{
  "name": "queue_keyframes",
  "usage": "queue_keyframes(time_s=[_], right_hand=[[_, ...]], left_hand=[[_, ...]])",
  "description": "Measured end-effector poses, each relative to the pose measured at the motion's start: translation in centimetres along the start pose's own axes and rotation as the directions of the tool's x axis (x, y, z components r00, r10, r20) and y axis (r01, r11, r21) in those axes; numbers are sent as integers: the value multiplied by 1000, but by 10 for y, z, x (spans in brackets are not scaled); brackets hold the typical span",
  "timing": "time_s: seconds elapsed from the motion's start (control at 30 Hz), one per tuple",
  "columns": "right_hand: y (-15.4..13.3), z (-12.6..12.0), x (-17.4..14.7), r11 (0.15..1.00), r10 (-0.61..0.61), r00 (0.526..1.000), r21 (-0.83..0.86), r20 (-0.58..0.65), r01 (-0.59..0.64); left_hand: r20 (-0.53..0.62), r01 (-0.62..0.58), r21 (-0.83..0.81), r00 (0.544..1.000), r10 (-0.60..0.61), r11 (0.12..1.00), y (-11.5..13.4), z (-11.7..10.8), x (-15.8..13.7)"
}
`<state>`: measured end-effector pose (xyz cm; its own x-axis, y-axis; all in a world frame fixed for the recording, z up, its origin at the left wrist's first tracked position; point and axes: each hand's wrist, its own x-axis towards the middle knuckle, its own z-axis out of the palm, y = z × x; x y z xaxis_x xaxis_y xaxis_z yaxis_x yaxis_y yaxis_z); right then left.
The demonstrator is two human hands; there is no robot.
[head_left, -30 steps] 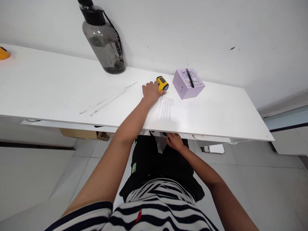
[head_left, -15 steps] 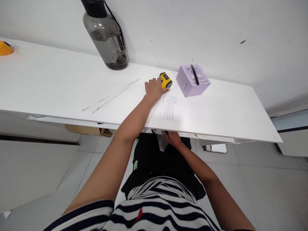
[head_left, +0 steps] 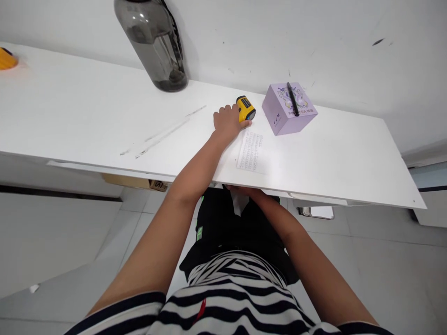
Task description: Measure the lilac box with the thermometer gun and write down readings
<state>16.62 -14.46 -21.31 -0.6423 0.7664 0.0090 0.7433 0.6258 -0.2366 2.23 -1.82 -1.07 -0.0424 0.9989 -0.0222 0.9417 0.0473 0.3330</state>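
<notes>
My left hand [head_left: 226, 122] rests on the white tabletop [head_left: 335, 158], its fingers curled around a small yellow-and-black device [head_left: 246, 109] that looks like a tape measure. The thumb lies along the device's near side. Just below it, a sheet with rows of print or writing [head_left: 250, 151] lies flat on the table. My right hand [head_left: 249, 191] reaches under the front edge of the table, where its fingers are hidden. A pale grey flat piece [head_left: 239, 203] hangs down beside that hand, above my black trousers.
Right of the device stands a lilac tea box [head_left: 288, 118] with a black pen [head_left: 293, 99] on top. A large grey water bottle [head_left: 157, 51] stands against the wall. Another yellow item [head_left: 7, 59] sits far left. Beneath the table is a cardboard box [head_left: 129, 180].
My right hand has moved forward, further under the table edge, so its fingers no longer show. The left hand stays on the yellow device. The view has shifted slightly.
</notes>
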Motion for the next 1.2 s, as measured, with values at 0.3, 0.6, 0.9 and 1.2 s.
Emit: queue_keyframes(time_s=[0.3,0.6,0.9,1.2], right_hand=[[-15,-31,0,992,-69,997,-111,-19,67],[-73,-131,-57,646,-757,650,-212,-61,733],[47,-303,5,945,243,664,17,-708,-327],[96,-309,94,738,654,680,82,-333,-670]], left_hand=[[-18,-29,-16,999,28,999,5,-12,-9],[-24,-13,11,1000,13,1000,6,-12,-9],[-38,-12,57,999,14,998,7,-15,-11],[-74,-34,61,996,38,998,2,-6,-4]])
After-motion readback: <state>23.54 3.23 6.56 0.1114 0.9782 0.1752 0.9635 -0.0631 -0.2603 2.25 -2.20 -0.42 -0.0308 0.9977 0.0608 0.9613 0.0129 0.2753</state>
